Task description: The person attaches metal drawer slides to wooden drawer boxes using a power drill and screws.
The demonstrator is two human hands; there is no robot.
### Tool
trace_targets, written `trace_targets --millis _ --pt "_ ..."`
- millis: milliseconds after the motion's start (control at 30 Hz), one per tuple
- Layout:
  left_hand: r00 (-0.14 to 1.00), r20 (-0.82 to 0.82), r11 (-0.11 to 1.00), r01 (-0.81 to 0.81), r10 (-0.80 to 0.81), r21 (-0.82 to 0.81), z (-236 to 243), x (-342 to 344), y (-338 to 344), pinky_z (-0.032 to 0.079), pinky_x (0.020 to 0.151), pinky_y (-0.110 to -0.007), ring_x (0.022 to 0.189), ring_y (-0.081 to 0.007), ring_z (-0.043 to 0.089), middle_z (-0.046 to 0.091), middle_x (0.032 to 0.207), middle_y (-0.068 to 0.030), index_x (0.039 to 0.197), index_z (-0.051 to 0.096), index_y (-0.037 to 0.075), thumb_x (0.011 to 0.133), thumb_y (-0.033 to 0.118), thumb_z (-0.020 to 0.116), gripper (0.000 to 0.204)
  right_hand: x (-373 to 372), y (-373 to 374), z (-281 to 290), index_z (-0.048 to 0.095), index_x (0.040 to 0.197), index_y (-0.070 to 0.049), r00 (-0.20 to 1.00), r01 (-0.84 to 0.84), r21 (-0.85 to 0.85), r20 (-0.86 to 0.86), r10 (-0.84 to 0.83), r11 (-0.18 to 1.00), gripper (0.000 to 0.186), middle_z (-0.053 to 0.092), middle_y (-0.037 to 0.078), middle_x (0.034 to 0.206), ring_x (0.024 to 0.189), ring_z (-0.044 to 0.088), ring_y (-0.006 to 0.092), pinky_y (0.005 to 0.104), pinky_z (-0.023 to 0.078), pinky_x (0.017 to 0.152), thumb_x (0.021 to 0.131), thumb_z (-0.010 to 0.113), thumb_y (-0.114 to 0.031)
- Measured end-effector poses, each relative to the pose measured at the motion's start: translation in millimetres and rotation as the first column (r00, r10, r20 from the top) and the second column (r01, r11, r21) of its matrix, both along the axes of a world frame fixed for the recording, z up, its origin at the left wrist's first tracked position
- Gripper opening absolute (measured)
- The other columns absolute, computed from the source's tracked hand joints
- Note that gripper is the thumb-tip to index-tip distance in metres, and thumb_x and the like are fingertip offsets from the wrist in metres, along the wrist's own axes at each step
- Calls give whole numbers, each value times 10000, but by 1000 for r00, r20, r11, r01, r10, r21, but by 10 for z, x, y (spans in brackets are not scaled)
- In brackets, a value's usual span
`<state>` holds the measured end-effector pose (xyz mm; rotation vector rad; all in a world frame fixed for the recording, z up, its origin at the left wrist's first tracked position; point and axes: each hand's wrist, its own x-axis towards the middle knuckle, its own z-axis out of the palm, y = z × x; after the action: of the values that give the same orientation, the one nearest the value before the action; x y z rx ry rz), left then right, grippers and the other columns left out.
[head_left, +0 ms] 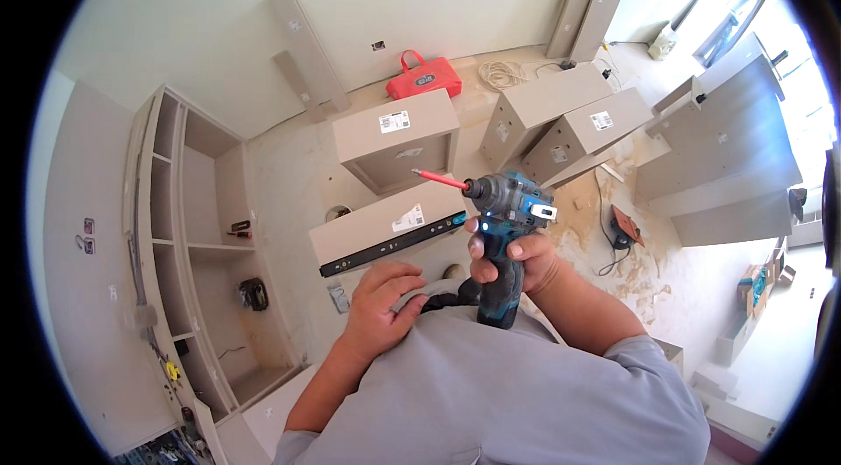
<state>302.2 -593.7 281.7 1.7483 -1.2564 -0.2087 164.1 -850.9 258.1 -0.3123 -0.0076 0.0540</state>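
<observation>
My right hand (pixel 536 258) is wrapped round the grip of a blue and black cordless driver (pixel 506 197), held up in front of my body. A long red bit (pixel 441 179) sticks out of its nose, pointing left, and a small light on the tool glows. Beside my grey shirt, my left hand (pixel 382 311) has its fingers loosely bent and the thumb apart, with nothing visible in it. Just beyond that hand is a beige drawer box (pixel 372 221), with a black drawer slide (pixel 394 243) along its near side. The driver's head partly covers the box's right end.
More beige boxes (pixel 420 110) (pixel 604 128) stand farther out. An open cabinet frame (pixel 188 242) fills the left side. By the far wall are a red bag (pixel 427 78) and coiled cable (pixel 502 74). A corded tool (pixel 624 228) lies on the dusty floor at right, near large panels (pixel 714 145).
</observation>
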Motion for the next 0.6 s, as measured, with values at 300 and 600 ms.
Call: trace_targets --millis 300,600 --pt "996 -92 999 20 -17 34 1 -106 76 580 921 -402 1059 -305 717 765 1125 -96 1058 765 66 863 49 817 203 -177 173 71 525 1498 -6 1000 2 14 4 -2 1000 734 756 217 1202 875 783 327 425 635 842 856 808 -225" --pt "987 -43 985 158 -156 67 146 -9 247 590 923 -384 1052 -297 740 777 1121 -109 1047 763 52 877 2 791 179 -337 550 376 497 1567 -39 980 194 -214 76 -182 957 781 757 180 1045 763 739 264 372 606 741 882 796 -267"
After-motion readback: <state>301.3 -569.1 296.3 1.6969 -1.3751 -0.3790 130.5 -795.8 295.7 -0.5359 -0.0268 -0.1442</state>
